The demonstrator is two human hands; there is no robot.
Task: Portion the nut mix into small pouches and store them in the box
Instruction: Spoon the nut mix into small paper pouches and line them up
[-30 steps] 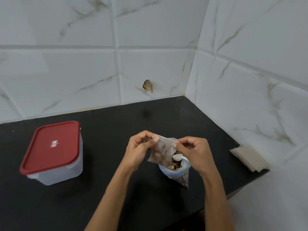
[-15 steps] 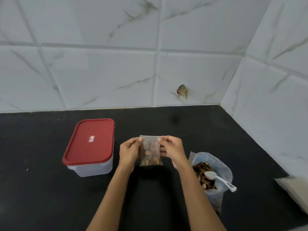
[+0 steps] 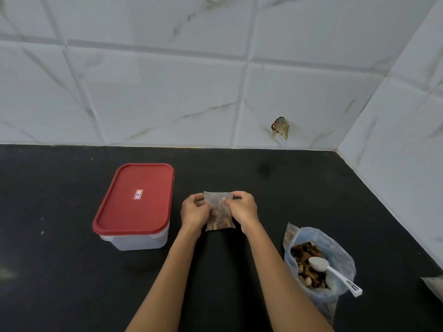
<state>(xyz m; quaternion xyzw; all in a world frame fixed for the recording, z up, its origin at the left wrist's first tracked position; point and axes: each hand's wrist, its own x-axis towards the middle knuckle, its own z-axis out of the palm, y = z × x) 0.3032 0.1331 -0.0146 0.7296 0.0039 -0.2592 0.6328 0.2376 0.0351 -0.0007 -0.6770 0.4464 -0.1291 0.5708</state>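
In the head view, a small clear plastic pouch of nuts (image 3: 219, 212) is pinched at its top corners between the curled fingers of the left hand (image 3: 194, 212) and the right hand (image 3: 242, 210). The red-lidded clear plastic box (image 3: 134, 204), left of the fingers, is closed. If the top is not sealed fully, nuts can be spilled on the black counter (image 3: 60, 271). The open bag of nut mix (image 3: 316, 267) could be tipped by the right forearm.

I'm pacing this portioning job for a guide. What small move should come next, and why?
Probably free one hand to lift the red lid off the box: both hands, left and right, pinch the filled pouch by its top, and the box is closed.
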